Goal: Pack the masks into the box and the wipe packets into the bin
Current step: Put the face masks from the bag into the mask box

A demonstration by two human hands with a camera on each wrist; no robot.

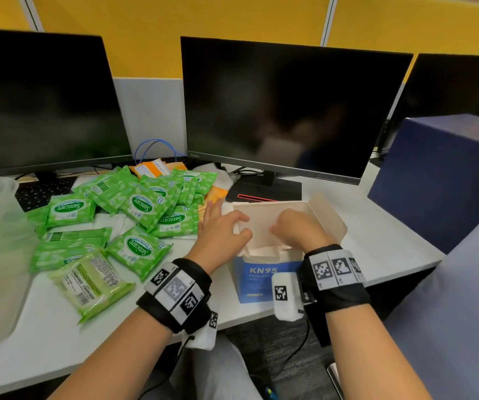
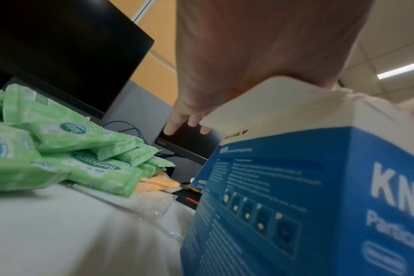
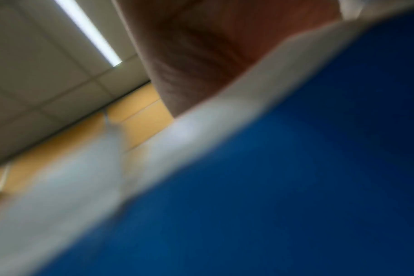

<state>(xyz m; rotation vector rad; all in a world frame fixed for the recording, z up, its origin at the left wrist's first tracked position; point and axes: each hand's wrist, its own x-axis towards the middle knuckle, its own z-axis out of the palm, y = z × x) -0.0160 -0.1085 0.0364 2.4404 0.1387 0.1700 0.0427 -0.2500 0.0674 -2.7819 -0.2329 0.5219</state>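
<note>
The blue KN95 box (image 1: 257,280) stands open near the desk's front edge, flaps up. White masks (image 1: 264,251) show in its opening. My left hand (image 1: 226,229) is at the box's left side, thumb and index finger pinching the white side flap (image 2: 267,104); the other fingers (image 2: 177,121) reach past it. My right hand (image 1: 293,229) is over the opening with fingers curled down onto the masks, fingertips hidden. The right wrist view shows only blurred blue box wall (image 3: 296,168). Several green wipe packets (image 1: 134,203) lie heaped to the left (image 2: 83,149). A clear-wrapped mask (image 2: 149,203) lies beside the box.
A translucent white bin (image 1: 16,313) stands at the far left. Two dark monitors (image 1: 290,105) and a keyboard (image 1: 36,192) line the back. Orange packets (image 1: 216,194) sit behind the green heap. A blue partition (image 1: 440,180) borders the right.
</note>
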